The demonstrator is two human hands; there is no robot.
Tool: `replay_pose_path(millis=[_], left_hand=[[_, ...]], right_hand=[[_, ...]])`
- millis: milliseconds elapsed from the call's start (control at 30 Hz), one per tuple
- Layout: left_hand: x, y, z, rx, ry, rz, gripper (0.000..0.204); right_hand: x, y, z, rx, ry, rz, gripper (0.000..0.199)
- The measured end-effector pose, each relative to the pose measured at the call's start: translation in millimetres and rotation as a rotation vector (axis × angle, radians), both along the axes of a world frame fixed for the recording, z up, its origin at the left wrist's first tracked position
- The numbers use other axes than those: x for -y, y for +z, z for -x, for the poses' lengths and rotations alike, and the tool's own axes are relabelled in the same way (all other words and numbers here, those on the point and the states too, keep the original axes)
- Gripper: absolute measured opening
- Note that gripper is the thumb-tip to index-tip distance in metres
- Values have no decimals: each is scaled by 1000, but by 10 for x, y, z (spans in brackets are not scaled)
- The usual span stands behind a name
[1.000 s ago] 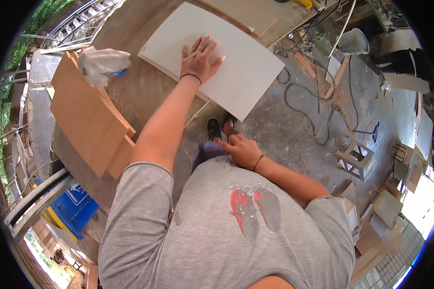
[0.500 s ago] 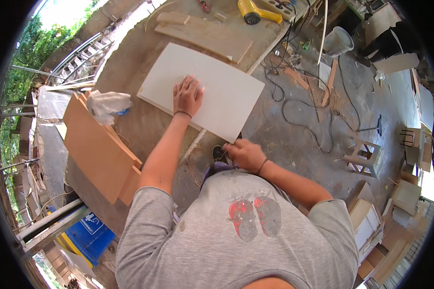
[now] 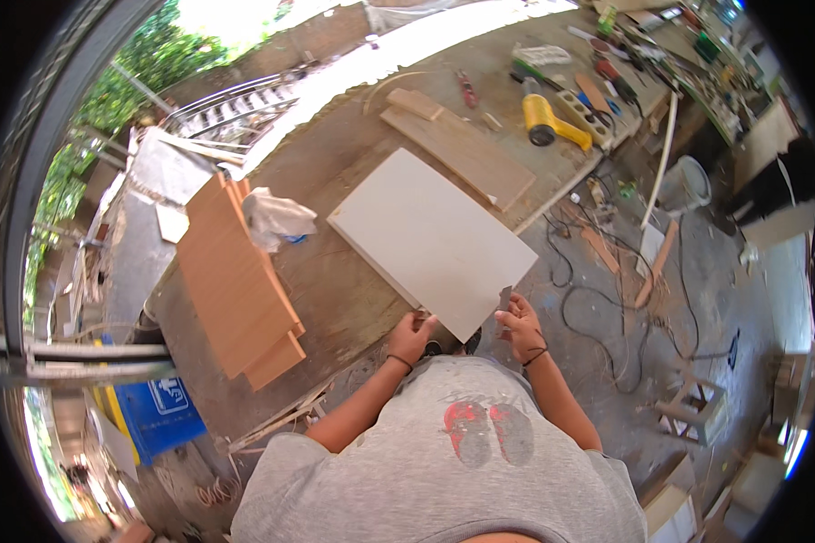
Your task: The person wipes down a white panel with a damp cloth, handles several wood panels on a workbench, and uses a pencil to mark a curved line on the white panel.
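Note:
A white rectangular board lies on the worktable, one corner pointing towards me. At its near left edge is my left hand, closed, its fingers and thumb on the edge close to that corner. Beside the near right edge, my right hand pinches a small flat grey piece that stands up against the board's side. Whether this piece is a blade or a scrap of sheet I cannot tell. The fingertips under the board's edge are partly hidden.
Stacked brown panels and a pale cloth lie to the left. Beyond the board are wooden planks and a yellow heat gun. Black cables and a stool are on the floor at right.
My left hand has left the board's top face and come down to its near edge. My right hand has risen along the right edge, showing the grey piece. The view has shifted.

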State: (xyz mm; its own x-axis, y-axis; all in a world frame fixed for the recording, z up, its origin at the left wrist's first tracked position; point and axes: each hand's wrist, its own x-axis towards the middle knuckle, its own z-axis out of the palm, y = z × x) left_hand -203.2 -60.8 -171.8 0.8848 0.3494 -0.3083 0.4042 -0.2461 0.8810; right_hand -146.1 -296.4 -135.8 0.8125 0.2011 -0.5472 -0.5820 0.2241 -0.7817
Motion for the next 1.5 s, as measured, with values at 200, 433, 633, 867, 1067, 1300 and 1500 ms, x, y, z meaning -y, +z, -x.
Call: replay_pose_path(millis=[200,433,633,867,1067,1300,1500], left_hand=[[77,233,-174,-226,160,793,44],[65,661,-118,96,353,987,36],[-276,819,-317,348,338,412,24],[-654,1543,-537,345,120,176,22],[-468,2271,-776,245,-267,-618,24],[-43,1786,-784,336,-615,-850,37],[178,702,-652,406,-809,-819,42]], right_hand=[[67,338,-118,-41,198,-81,42],[16,563,-152,46,293,-278,41],[-71,682,-157,7,427,-242,37],[209,549,-240,51,227,-285,39],[429,482,-283,96,79,-248,38],[494,448,-343,95,-50,-228,35],[613,396,-388,67,-181,-241,34]])
